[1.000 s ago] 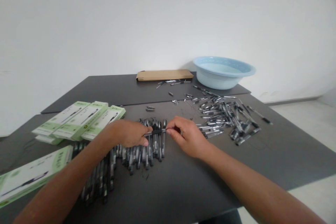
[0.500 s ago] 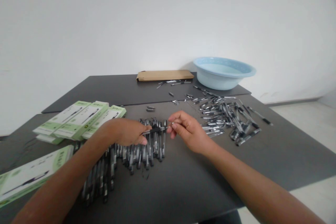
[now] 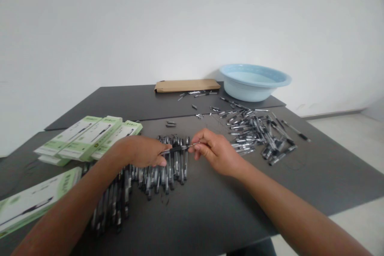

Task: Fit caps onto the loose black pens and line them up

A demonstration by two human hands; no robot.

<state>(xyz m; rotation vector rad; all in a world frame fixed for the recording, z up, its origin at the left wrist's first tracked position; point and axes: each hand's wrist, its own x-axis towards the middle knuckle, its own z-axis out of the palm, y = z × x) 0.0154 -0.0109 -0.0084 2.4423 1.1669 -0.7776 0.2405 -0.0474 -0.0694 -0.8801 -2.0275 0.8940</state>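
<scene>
My left hand (image 3: 142, 151) is closed on a black pen (image 3: 177, 149) held level just above a row of pens (image 3: 162, 168) laid side by side on the dark table (image 3: 210, 208). My right hand (image 3: 214, 150) pinches the pen's silver tip end, fingers curled together. A loose heap of pens and pen parts (image 3: 258, 132) lies to the right of my right hand.
Green and white pen boxes (image 3: 87, 136) are stacked at the left, another box (image 3: 33, 202) at the near left edge. A light blue basin (image 3: 255, 82) and a flat brown carton (image 3: 187, 85) stand at the back. The table's edge falls away at the right.
My right hand slid slightly right along the pen and now pinches its tip. The left hand keeps its grip in nearly the same place.
</scene>
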